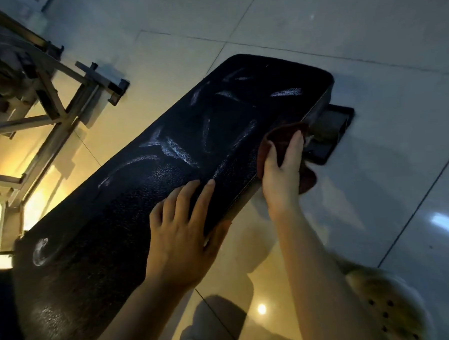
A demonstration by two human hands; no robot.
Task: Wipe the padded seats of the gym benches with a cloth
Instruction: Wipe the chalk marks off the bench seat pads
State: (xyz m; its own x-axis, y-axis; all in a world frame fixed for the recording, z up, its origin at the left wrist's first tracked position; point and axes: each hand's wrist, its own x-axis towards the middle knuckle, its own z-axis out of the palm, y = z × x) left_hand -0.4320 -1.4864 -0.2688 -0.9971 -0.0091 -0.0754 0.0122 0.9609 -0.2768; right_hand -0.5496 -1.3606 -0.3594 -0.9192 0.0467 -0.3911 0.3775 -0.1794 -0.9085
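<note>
Padded seat (181, 151) runs its long axis from near-left corner to far-right end. Left hand (181, 237) rests flat, fingers straight, near the right edge. Right hand (280, 172) grips the cloth (281, 138) against that edge, nearer the far end.

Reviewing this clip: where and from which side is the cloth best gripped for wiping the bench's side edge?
Grip the cloth at its bunched middle, coming from the bench's right side, as the right hand does. It drapes over the pad's side edge, so fingers laid over it press it flat there.
</note>
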